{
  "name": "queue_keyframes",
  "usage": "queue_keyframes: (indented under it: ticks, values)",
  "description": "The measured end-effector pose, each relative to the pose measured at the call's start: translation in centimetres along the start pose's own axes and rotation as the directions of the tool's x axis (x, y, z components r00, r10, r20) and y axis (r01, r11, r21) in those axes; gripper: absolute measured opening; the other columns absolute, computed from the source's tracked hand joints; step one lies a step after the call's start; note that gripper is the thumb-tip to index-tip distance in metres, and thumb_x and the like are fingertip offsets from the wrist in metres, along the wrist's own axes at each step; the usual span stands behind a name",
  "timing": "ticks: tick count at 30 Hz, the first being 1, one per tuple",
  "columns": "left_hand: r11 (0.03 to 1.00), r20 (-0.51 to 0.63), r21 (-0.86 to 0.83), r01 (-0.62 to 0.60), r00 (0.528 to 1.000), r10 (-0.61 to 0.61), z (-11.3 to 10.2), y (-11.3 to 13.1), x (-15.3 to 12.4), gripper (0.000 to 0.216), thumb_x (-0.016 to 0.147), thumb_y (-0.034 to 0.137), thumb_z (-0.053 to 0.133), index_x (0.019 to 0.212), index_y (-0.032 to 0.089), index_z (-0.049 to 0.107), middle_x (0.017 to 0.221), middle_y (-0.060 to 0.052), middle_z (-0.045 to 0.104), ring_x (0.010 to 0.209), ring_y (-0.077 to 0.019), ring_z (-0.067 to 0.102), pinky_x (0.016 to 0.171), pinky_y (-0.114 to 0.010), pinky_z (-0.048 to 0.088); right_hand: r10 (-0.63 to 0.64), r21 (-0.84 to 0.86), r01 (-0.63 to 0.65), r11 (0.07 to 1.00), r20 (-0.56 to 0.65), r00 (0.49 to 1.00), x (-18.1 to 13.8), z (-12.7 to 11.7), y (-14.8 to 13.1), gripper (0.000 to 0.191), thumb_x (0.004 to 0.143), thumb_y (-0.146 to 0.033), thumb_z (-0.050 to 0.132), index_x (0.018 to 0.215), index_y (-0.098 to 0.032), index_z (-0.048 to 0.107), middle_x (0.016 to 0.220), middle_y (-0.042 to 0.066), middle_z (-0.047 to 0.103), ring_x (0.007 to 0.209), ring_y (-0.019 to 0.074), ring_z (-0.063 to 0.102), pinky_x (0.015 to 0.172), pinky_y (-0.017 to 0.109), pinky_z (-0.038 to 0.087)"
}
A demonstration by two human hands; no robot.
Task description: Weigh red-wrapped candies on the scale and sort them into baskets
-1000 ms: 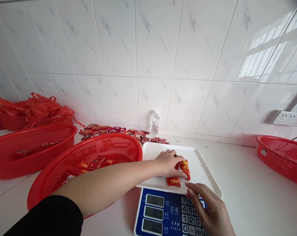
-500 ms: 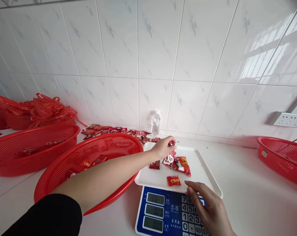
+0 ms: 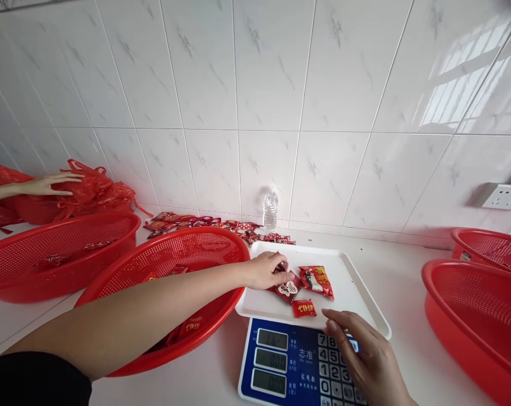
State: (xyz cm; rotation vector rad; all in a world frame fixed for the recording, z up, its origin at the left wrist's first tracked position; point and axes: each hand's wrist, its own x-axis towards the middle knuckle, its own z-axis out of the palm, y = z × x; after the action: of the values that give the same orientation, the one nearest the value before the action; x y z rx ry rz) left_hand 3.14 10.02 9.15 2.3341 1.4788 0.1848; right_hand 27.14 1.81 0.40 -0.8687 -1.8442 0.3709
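My left hand point(image 3: 269, 270) is closed on a small dark red snack packet point(image 3: 282, 265) low over the white tray point(image 3: 357, 293). Under its fingers lies a pinkish-red packet point(image 3: 288, 288) with a white label. Beside these on the tray are a larger red and yellow snack bag point(image 3: 317, 281) and a small red packet point(image 3: 304, 308) with yellow lettering. Over the keypad of the blue scale point(image 3: 293, 361) hovers my right hand point(image 3: 361, 349), thumb and forefinger together with nothing seen in them. The scale's displays are faint.
A red basket point(image 3: 208, 235) with packets stands under my left forearm, another basket point(image 3: 128, 225) farther left. More red baskets point(image 3: 450, 276) stand right. Packets point(image 3: 188, 221) and a clear bottle point(image 3: 271, 211) line the wall. A co-worker's hand point(image 3: 54, 183) touches red plastic bags point(image 3: 95, 189).
My left hand has come down toward the tray and slightly left with the packet. A co-worker's hand has appeared over the bags. A nearer red basket now shows at right.
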Motion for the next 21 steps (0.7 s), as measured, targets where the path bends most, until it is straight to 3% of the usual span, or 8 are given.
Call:
queue_keyframes:
  ticks: [4,7,9,11,15,21]
  values:
    - [0.997,0.124,0.002,0.072,0.990,-0.072,0.6,1.5,-0.9,0.101,0.067,0.085,0.045,0.147,0.026,0.026,0.154,-0.017,0.020,0.139,-0.0425,0.019,0.106,-0.059,0.025,-0.001,-0.003,0.001,1.000,0.013,1.000,0.0,0.0,0.0,0.019,0.095,-0.028,0.050,0.105,-0.022,0.065,0.080,0.005,0.067,0.072,0.0163,0.065,0.060,0.024,0.055]
    - [1.000,0.156,-0.004,-0.022,0.988,0.023,1.6,2.4,-0.7,0.112,0.062,0.086,0.050,0.151,0.028,0.014,0.159,-0.012,0.001,0.142,-0.0429,0.002,0.109,-0.062,0.017,-0.024,-0.028,0.025,0.999,0.039,0.999,0.2,-0.3,0.0,0.020,0.095,-0.027,0.050,0.106,-0.021,0.065,0.081,0.005,0.068,0.072,0.0162,0.066,0.060,0.023,0.056]
    - [0.995,0.159,0.032,-0.090,0.984,0.084,2.4,2.9,-0.2,0.113,0.061,0.085,0.053,0.151,0.029,0.014,0.159,-0.010,-0.003,0.142,-0.0431,-0.002,0.110,-0.062,0.013,-0.042,-0.050,0.044,0.998,0.047,0.998,0.4,-0.4,0.0,0.020,0.095,-0.027,0.049,0.106,-0.021,0.065,0.082,0.005,0.068,0.072,0.0162,0.066,0.061,0.023,0.057]
    - [0.988,0.143,0.083,-0.128,0.983,0.115,3.1,3.3,0.4,0.110,0.063,0.084,0.053,0.150,0.029,0.018,0.159,-0.011,0.000,0.142,-0.0433,0.000,0.110,-0.063,0.012,-0.060,-0.066,0.063,0.996,0.051,0.997,0.5,-0.5,0.0,0.020,0.095,-0.026,0.049,0.106,-0.021,0.065,0.083,0.006,0.069,0.074,0.0163,0.067,0.062,0.024,0.057]
    - [0.963,0.045,0.185,-0.194,0.981,0.189,4.0,4.0,1.5,0.087,0.078,0.078,0.040,0.146,0.023,0.032,0.154,-0.016,0.022,0.138,-0.0402,0.024,0.108,-0.057,0.023,-0.094,-0.059,0.096,0.994,0.044,0.995,0.6,-0.5,0.0,0.019,0.095,-0.022,0.049,0.109,-0.022,0.062,0.083,0.005,0.068,0.074,0.0153,0.066,0.062,0.023,0.056]
    - [0.848,-0.009,0.439,-0.296,0.943,0.333,4.9,3.8,3.8,0.041,0.094,0.047,0.040,0.121,0.020,0.056,0.120,-0.014,0.056,0.112,-0.0310,0.053,0.096,-0.043,0.040,-0.117,-0.056,0.118,0.991,0.029,0.993,0.5,-0.5,0.2,0.018,0.095,-0.021,0.049,0.108,-0.021,0.062,0.079,0.005,0.067,0.071,0.0150,0.065,0.059,0.023,0.055]
